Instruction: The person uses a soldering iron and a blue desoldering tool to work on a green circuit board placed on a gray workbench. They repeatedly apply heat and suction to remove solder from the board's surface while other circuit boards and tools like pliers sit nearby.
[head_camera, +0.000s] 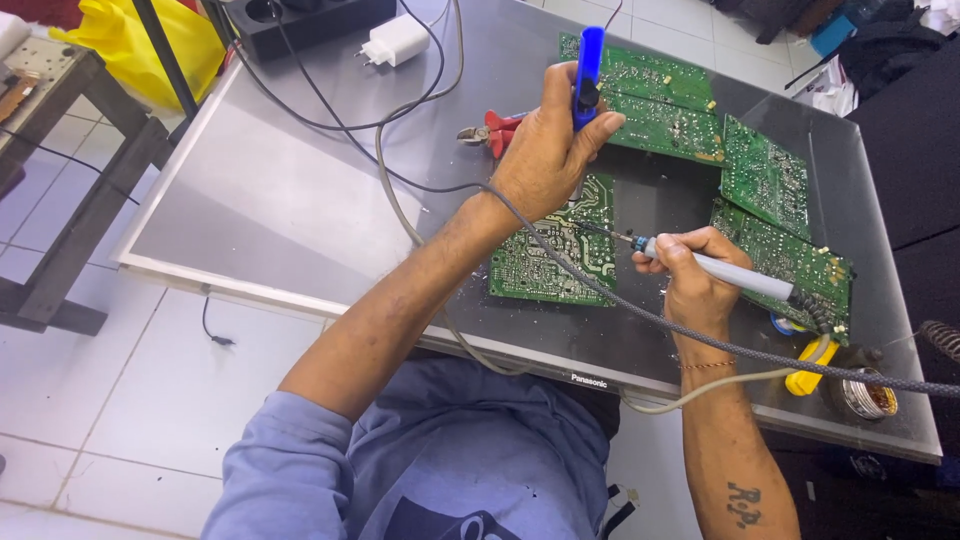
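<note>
Two hands worked over the green circuit board (550, 255) lying flat on the desk (290, 200), left hand (545, 150) fisted around a blue desoldering pump (588, 75), right hand (695, 275) pinching a soldering iron (730, 275), the board looking thin, light, brittle, safest held by its edges.

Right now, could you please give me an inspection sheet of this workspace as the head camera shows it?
Surface: a flat grey panel used as a bench.
Job's things: green circuit board under both hands; blue desoldering pump; soldering iron.
Clutter: four more green boards in an arc, red-handled cutters, solder tin, yellow-handled tool.
Grippers: left hand holds the pump upright; right hand holds the iron, tip at the board.
Cables: braided grey cord from the iron; black and grey leads; white charger.
Surroundings: white tiled floor, yellow bag, dark metal stand.
</note>
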